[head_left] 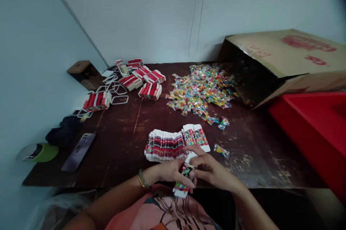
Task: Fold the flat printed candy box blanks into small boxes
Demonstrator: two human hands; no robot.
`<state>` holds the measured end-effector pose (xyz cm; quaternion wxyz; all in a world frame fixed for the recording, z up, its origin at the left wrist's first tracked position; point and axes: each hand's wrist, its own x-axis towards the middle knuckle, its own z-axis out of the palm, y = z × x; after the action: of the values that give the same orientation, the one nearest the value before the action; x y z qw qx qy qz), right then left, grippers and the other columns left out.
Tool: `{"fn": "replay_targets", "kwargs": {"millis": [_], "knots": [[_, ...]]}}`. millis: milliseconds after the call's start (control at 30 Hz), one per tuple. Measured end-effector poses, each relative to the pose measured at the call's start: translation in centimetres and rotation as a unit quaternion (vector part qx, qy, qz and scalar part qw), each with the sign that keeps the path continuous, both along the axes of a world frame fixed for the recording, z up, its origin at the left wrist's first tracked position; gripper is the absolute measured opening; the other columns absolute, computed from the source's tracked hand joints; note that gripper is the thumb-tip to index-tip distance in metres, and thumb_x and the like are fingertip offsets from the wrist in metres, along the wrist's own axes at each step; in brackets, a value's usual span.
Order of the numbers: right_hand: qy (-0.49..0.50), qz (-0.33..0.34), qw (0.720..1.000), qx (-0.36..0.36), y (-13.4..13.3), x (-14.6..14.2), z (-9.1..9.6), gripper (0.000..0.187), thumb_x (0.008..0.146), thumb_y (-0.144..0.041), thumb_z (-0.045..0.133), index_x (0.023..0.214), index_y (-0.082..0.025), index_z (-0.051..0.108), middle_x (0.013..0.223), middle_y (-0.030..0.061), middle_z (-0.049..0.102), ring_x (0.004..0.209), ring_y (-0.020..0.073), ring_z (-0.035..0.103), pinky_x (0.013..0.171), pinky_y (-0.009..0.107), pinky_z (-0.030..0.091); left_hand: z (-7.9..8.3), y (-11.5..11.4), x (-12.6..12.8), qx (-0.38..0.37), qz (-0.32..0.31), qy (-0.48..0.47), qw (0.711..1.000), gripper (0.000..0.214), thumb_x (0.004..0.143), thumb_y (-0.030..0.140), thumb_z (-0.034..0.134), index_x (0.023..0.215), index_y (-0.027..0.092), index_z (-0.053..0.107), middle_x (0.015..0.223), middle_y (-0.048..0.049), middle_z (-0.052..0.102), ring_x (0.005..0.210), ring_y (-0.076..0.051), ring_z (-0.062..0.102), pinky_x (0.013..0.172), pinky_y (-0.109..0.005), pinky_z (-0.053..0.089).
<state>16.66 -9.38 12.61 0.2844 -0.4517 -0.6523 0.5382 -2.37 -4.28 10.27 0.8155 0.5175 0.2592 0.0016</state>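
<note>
At the near edge of the table, just in front of the person's body, a small printed carton with white end flaps stands tilted between two bare hands. The left hand, with a bangle at its wrist, grips the carton from one side, thumb and fingers closed around its lower part; the right hand pinches it near the upper flap with thumb and bent fingers. Whether anything is inside the carton cannot be told. Just beyond the hands lies a long row of flattened cartons, packed close together, its right end fanned out so that printed faces show. To the right of the row rests a lone candy packet, and farther back spreads a wide heap of clear candy packets. Left of the heap sit bundles of red-and-white cartons, with pale loops tangled beside them. Near the left edge lie a phone, a dark cloth and a green object. At the right, a big cardboard box opens toward the heap, behind a red bin.
</note>
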Motion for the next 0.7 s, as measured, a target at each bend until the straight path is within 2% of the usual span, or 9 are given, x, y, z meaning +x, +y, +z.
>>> {"fn": "replay_targets", "kwargs": {"millis": [67,133,233,333,467,533,600,667,700], "knots": [[0.041,-0.024,0.999,-0.011,-0.1,0.1,-0.3,0.023,0.084,-0.04,0.065,0.075,-0.019,0.068,0.114,0.0089,0.063,0.114,0.0256,0.053,0.098,0.037,0.041,-0.3,0.1,0.2,0.086,0.056,0.01,0.995,0.039,0.058,0.031,0.081,0.09,0.014,0.064,0.08,0.0012,0.064,0.074,-0.015,0.055,0.07,-0.026,0.045],[0.072,-0.089,0.993,-0.015,-0.5,-0.4,-1.1,0.021,0.088,-0.038,0.061,0.084,-0.019,0.067,0.097,0.0065,0.065,0.098,0.0218,0.058,0.089,0.033,0.045,-0.9,-0.2,0.4,0.148,0.141,0.02,0.979,0.044,0.06,0.036,0.082,0.094,0.014,0.063,0.083,0.0006,0.063,0.081,-0.017,0.055,0.075,-0.027,0.045],[0.127,-0.169,0.976,-0.053,-1.7,-1.4,-2.5,0.018,0.09,-0.036,0.057,0.101,-0.022,0.059,0.091,0.0029,0.064,0.086,0.0177,0.058,0.08,0.029,0.047,-1.6,-1.2,0.5,0.15,0.221,0.018,0.964,0.041,0.071,0.039,0.075,0.099,0.015,0.058,0.089,-0.0022,0.065,0.084,-0.019,0.057,0.077,-0.028,0.046],[0.195,-0.238,0.945,-0.109,-3.2,-2.2,-3.6,0.034,0.085,-0.035,0.065,0.112,-0.026,0.046,0.095,0.0007,0.063,0.084,0.0159,0.059,0.073,0.026,0.048,-1.7,-2.2,0.0,0.14,0.269,0.021,0.953,0.039,0.077,0.032,0.07,0.106,0.019,0.046,0.086,-0.0013,0.065,0.08,-0.016,0.06,0.075,-0.028,0.046],[0.281,-0.304,0.893,-0.179,-5.0,-2.7,-4.8,0.028,0.084,-0.044,0.066,0.089,-0.022,0.049,0.069,-0.0054,0.055,0.058,0.0086,0.05,0.054,0.018,0.041,-1.4,-2.8,-0.9,0.181,0.229,0.011,0.956,0.034,0.081,0.027,0.065,0.105,0.021,0.041,0.081,0.0013,0.061,0.076,-0.013,0.059,0.073,-0.025,0.044],[0.341,-0.297,0.859,-0.24,-5.8,-2.9,-5.5,0.029,0.085,-0.046,0.063,0.081,-0.02,0.051,0.063,-0.006,0.051,0.053,0.0066,0.046,0.052,0.017,0.039,-1.4,-3.0,-1.3,0.221,0.184,0.022,0.958,0.028,0.081,0.027,0.064,0.101,0.02,0.046,0.075,0.0035,0.057,0.068,-0.011,0.054,0.066,-0.023,0.041],[0.417,-0.279,0.809,-0.308,-6.4,-3.0,-6.1,0.028,0.081,-0.042,0.069,0.08,-0.019,0.054,0.064,-0.0059,0.051,0.052,0.0049,0.044,0.051,0.015,0.039,-1.5,-3.1,-1.7,0.257,0.142,0.032,0.955,0.024,0.081,0.028,0.065,0.098,0.018,0.052,0.071,0.0039,0.055,0.062,-0.01,0.049,0.062,-0.022,0.038],[0.475,-0.256,0.76,-0.361,-6.7,-3.0,-6.4,0.028,0.075,-0.035,0.076,0.082,-0.018,0.056,0.067,-0.0057,0.052,0.051,0.0035,0.043,0.05,0.014,0.038,-1.3,-3.4,-1.9,0.281,0.114,0.026,0.953,0.022,0.081,0.03,0.064,0.096,0.016,0.058,0.074,0.0012,0.058,0.064,-0.011,0.05,0.063,-0.023,0.038],[0.489,-0.244,0.746,-0.38,-6.7,-2.9,-6.5,0.028,0.072,-0.032,0.078,0.082,-0.017,0.057,0.067,-0.0056,0.053,0.051,0.0029,0.044,0.049,0.013,0.038,-1.1,-3.6,-1.9,0.285,0.108,0.02,0.952,0.02,0.082,0.031,0.062,0.095,0.015,0.061,0.077,-0.0007,0.06,0.067,-0.012,0.052,0.065,-0.024,0.039]]}}
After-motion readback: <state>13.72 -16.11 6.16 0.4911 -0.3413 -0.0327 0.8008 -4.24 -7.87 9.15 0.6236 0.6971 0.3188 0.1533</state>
